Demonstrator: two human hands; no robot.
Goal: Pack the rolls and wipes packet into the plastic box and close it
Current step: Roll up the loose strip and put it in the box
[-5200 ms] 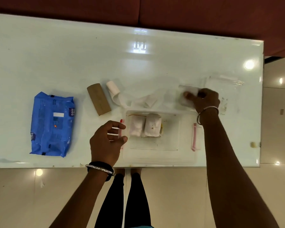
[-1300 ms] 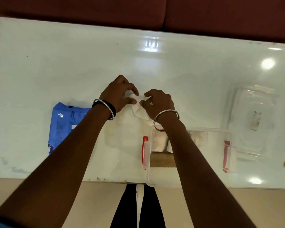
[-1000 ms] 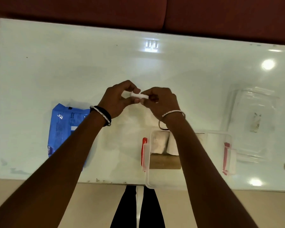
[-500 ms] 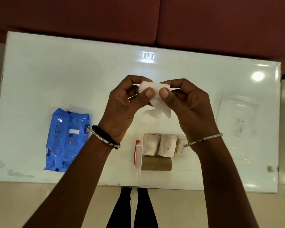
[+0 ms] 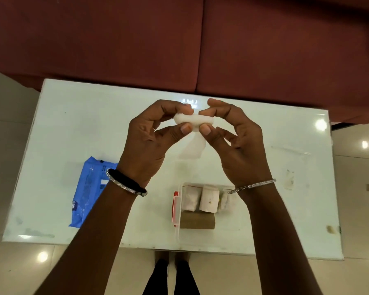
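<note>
Both hands are raised above the table and pinch one small white bandage roll (image 5: pixel 193 120). My left hand (image 5: pixel 151 139) holds its left end, my right hand (image 5: pixel 235 141) its right end. A loose tail of gauze (image 5: pixel 194 146) hangs down from the roll. Below them the clear plastic box (image 5: pixel 180 235) stands open with a red clip (image 5: pixel 175 209) on its left side. Inside lie white rolls (image 5: pixel 208 198) and a brown cardboard tube (image 5: pixel 197 220). The blue wipes packet (image 5: pixel 87 188) lies on the table to the left, partly behind my left forearm.
The white glass table (image 5: pixel 73 116) ends close to my body; a dark red sofa (image 5: pixel 179 39) runs along its far edge. The clear lid (image 5: pixel 292 167) lies faintly visible at the right. A small beige object (image 5: pixel 330 229) rests near the front right corner.
Both hands picked the unrolled gauze off the table, lifted it and wound it into a tighter roll with a shorter tail. The brown tube now lies in the box.
</note>
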